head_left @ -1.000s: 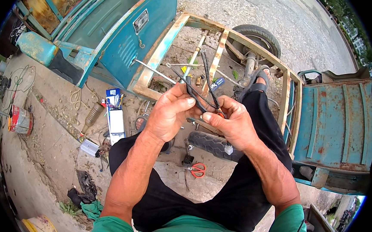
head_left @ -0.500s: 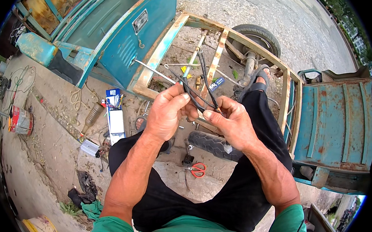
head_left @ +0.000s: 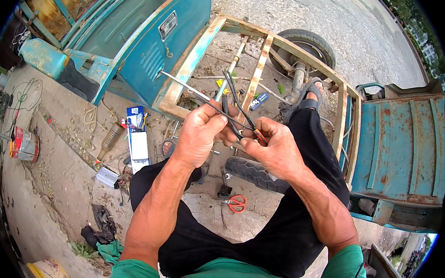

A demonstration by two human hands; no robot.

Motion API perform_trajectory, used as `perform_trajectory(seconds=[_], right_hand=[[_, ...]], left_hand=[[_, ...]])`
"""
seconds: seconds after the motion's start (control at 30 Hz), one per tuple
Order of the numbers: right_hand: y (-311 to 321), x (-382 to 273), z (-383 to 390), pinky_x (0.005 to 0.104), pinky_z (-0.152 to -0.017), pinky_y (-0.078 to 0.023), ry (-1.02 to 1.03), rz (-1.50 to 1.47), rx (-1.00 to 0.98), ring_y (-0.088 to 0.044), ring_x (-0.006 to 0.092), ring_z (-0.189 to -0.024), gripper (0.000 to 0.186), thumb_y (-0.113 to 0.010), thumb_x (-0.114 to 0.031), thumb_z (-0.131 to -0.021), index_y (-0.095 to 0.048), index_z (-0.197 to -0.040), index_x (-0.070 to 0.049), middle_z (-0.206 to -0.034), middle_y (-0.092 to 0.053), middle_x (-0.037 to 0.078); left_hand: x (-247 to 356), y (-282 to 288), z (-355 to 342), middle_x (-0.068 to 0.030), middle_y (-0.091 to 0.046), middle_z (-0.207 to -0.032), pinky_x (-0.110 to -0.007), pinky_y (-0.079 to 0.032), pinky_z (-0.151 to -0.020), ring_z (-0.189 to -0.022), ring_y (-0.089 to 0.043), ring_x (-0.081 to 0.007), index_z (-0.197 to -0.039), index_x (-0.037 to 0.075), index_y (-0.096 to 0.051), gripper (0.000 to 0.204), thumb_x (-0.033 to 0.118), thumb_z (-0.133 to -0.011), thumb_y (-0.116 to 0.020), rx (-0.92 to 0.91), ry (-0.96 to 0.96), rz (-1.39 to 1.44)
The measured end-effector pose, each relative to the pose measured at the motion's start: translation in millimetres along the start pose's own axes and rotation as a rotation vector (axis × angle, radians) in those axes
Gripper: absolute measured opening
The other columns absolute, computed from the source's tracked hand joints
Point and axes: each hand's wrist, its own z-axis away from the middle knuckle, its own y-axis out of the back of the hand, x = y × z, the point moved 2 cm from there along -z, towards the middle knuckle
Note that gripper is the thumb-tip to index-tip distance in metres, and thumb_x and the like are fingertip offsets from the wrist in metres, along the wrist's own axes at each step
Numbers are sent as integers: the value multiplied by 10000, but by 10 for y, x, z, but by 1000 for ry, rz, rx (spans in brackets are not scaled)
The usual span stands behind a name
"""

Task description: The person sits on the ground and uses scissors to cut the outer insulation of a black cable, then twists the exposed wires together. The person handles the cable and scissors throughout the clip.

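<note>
Both hands pinch a bundle of black electrical wires (head_left: 233, 94) in front of the rusty vehicle frame. My left hand (head_left: 201, 132) is closed, thumb against fingers, on the wires at their left side. My right hand (head_left: 275, 148) grips them lower down on the right, where a reddish-orange wire (head_left: 260, 137) shows beside the black ones. The wires loop upward above both hands. Just what lies between the fingertips is partly hidden. A thin metal rod (head_left: 185, 85) runs from the blue panel toward my left hand.
Red-handled scissors (head_left: 237, 203) lie on the ground between my legs, near a loose tyre (head_left: 253, 174). To the left are a blue-and-white box (head_left: 139, 145), a silver finned module (head_left: 107, 177), a brown bottle (head_left: 111, 138) and a bucket (head_left: 25, 144). A wheel (head_left: 324, 49) stands beyond the frame.
The wire bundle has shifted between my fingers, and its upper loop stands differently. The reddish-orange wire now shows clearly by my right fingers. Both hands stay in nearly the same place.
</note>
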Motion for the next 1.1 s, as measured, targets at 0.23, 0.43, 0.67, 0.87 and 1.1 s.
perform_trajectory(seconds=[0.23,0.43,0.67,0.87,1.1], right_hand=[[-4,-68,16,229,-537,-368,40,87,113,-416,36,-623,188,-702,-121,-773,-605,-870,7,-674,-508,-25],[14,-44,16,269,-591,-444,46,97,172,-490,75,-650,258,-693,-141,-763,-631,-951,24,-715,-592,42],[44,-14,6,269,-562,-411,41,-30,109,-470,68,-643,207,-676,-153,-844,-624,-918,34,-705,-578,14],[31,60,-26,270,-561,-407,21,1,138,-462,68,-639,225,-697,-170,-847,-626,-917,32,-689,-566,11],[-12,38,-26,299,-571,-428,98,82,213,-465,84,-635,238,-713,-151,-836,-619,-941,41,-674,-562,32]], left_hand=[[7,-24,1,-128,-661,-988,-311,-540,-728,-801,-641,-166,-1134,-29,-553,252,62,-900,-557,-94,41,6],[-45,-100,9,-71,-649,-975,-291,-526,-730,-803,-623,-124,-1081,-23,-582,186,39,-906,-592,-137,32,-45],[-105,-70,-21,-45,-656,-959,-270,-509,-727,-781,-601,-107,-1045,0,-613,165,19,-904,-530,-193,7,5],[-177,-127,-26,-73,-637,-953,-314,-499,-707,-747,-589,-147,-1055,28,-577,181,6,-890,-508,-35,98,106],[-163,-137,-6,-61,-637,-917,-291,-509,-644,-716,-595,-125,-1048,32,-587,173,18,-895,-508,-43,169,15]])
